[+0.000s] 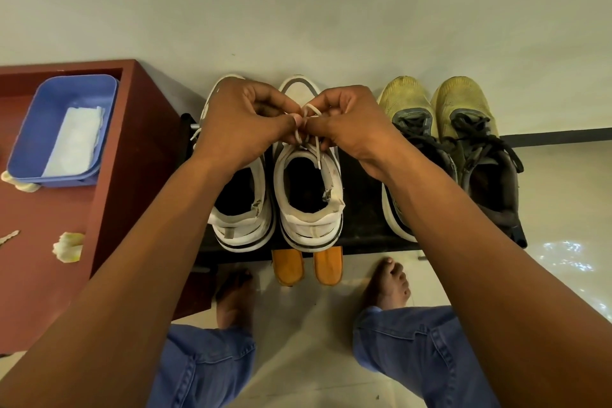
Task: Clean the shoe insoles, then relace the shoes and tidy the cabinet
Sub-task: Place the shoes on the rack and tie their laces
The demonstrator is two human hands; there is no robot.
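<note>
Head view: the left hand (245, 122) and right hand (347, 124) meet fingertip to fingertip, each pinching a loop of the white lace (309, 124) above the tongue of the right-hand white sneaker (309, 202). That sneaker stands on the black shoe rack (361, 209), touching its twin (241, 209) to the left, heels near the rack's front edge. Right of it, past a bare strip of shelf, sit yellow running shoes (463, 142). Orange insoles (306, 267) stick out below its heel. Left of the rack, a red cabinet (132, 142) holds a blue tub (59, 129).
</note>
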